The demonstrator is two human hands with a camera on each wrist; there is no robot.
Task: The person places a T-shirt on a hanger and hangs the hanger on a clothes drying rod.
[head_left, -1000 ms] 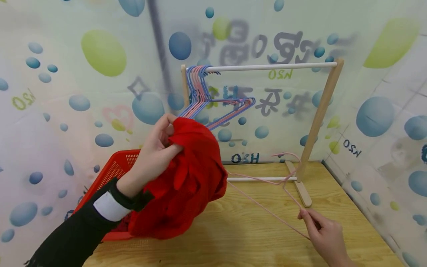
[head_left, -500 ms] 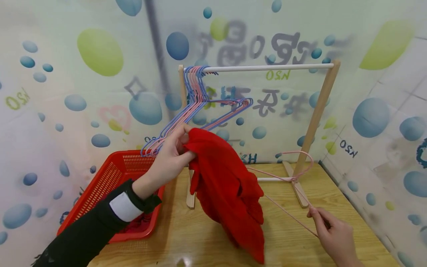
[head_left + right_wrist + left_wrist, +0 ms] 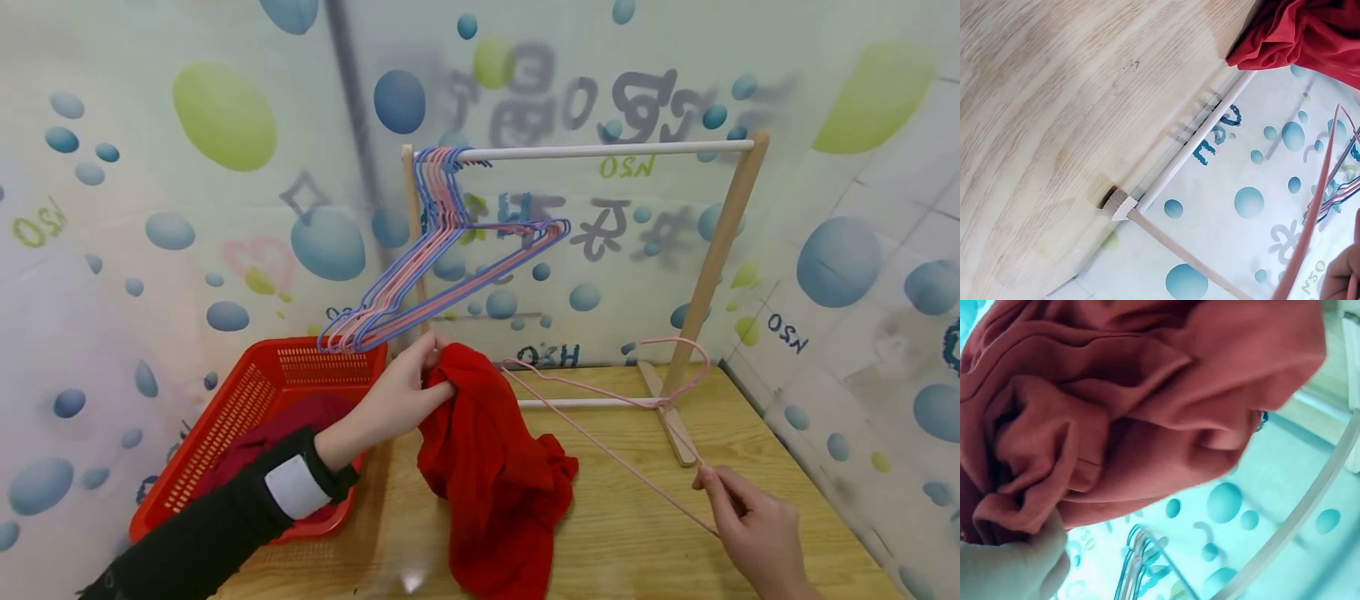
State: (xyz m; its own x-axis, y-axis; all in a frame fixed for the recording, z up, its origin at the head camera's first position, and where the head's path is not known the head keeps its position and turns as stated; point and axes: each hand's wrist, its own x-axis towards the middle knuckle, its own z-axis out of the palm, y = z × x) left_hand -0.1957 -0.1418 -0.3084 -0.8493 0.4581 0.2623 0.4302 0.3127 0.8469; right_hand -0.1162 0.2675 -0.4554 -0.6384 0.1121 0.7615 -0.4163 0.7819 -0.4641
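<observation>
1. Currently, your left hand (image 3: 405, 387) pinches the red cloth (image 3: 495, 467) between thumb and fingers; it hangs bunched, its lower end running out of the head view.
2. Your right hand (image 3: 761, 525) pinches one end of a pink hanger (image 3: 622, 461), whose far tip sits just beside the cloth.
3. Beneath both lies the wooden table (image 3: 615, 533); you can't tell whether the cloth touches it.
4. To your left, the red basket (image 3: 330, 362) holds dark red fabric (image 3: 300, 417).
5. Beyond, blue and pink hangers (image 3: 450, 208) crowd the rack (image 3: 615, 151)'s left end.
</observation>
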